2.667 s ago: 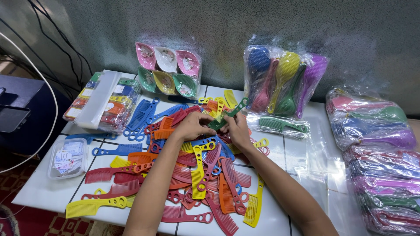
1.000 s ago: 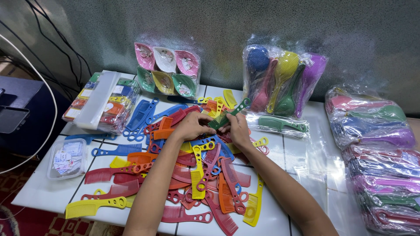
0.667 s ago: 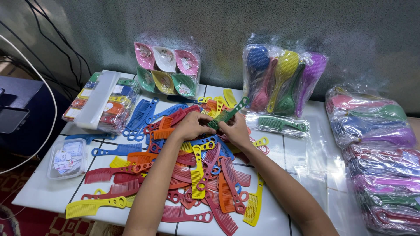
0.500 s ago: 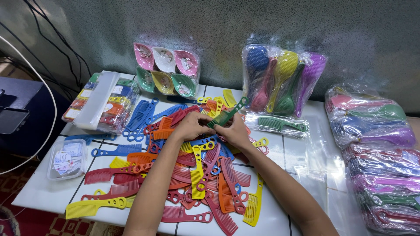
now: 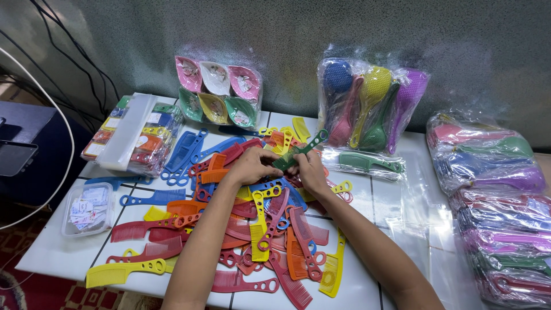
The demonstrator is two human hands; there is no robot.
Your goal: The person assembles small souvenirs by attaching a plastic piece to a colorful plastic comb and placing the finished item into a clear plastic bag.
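My left hand point(image 5: 252, 165) and my right hand point(image 5: 307, 169) meet above a heap of coloured plastic combs point(image 5: 258, 229) on the white table point(image 5: 63, 252). Both grip a dark green comb point(image 5: 298, 152), held tilted with its ringed handle pointing up and to the right. The combs below are red, yellow, blue, orange and pink, lying crossed over one another. A green comb sealed in a clear sleeve point(image 5: 367, 162) lies just right of my hands.
At the back stand a pack of leaf-shaped dishes point(image 5: 218, 97) and a bag of coloured scoops point(image 5: 373, 103). Stacked packs lie at the left point(image 5: 135, 135) and bagged brushes at the right point(image 5: 493, 201). A small clear box point(image 5: 86, 209) sits near the left edge.
My hands have shifted only slightly; the green comb stays held between them, its handle end tilted a little further up and right.
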